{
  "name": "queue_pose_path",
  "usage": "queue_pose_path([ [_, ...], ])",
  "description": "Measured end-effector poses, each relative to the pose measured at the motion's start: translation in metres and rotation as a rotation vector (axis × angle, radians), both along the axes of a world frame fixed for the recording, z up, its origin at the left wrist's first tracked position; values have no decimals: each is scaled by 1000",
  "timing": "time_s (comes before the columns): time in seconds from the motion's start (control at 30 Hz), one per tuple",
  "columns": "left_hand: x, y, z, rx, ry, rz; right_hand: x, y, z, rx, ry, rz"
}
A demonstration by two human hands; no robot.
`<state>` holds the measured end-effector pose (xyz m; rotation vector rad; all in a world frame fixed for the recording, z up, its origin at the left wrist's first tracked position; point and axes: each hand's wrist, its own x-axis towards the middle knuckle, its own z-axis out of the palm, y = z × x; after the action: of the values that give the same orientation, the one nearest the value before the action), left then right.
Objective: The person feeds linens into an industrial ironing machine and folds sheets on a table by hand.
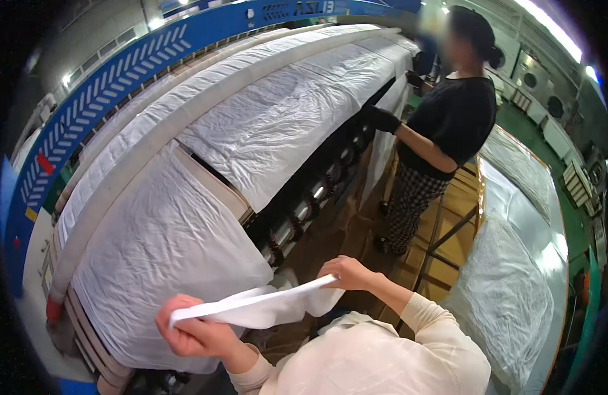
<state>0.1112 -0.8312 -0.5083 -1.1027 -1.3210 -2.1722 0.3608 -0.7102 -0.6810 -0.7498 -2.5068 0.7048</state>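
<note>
A white cloth [268, 311] is stretched between my two hands, in front of my body. My left hand [195, 330] is closed on one end of it, near the lower left. Its other end is pinched in my right hand [349, 271], slightly higher and farther right. Between them the cloth's upper edge runs nearly straight and the rest hangs down in loose folds. Just beyond my left hand lies a wrinkled white sheet [165, 243], spread over the near end of the machine's feed bed. A second white sheet [284, 118] lies farther along it.
A co-worker [449, 118] in black gloves stands at the far sheet's edge. A blue machine frame [100, 99] arches over the bed, and a long pale roller [165, 125] crosses it. On the right, crumpled sheets [508, 296] lie on a shiny table [551, 263].
</note>
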Motion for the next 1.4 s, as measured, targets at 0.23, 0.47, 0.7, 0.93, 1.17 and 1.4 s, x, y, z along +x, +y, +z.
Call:
queue_pose_path([
  [0.23,-8,13,-4,-101,-51,138,63,71,-47,-141,73,-146],
  [0.47,-23,11,-43,-308,-116,211,139,186,65,118,284,-318],
  [0.7,-6,25,-89,-370,-116,174,172,231,62,-167,433,-269],
  [0.93,18,39,-95,-532,16,163,169,277,106,23,982,-523],
  [1.17,22,117,-45,-572,177,119,131,377,169,953,528,-959],
  [1.4,-45,202,-58,-1004,250,191,33,516,90,1147,67,-737],
])
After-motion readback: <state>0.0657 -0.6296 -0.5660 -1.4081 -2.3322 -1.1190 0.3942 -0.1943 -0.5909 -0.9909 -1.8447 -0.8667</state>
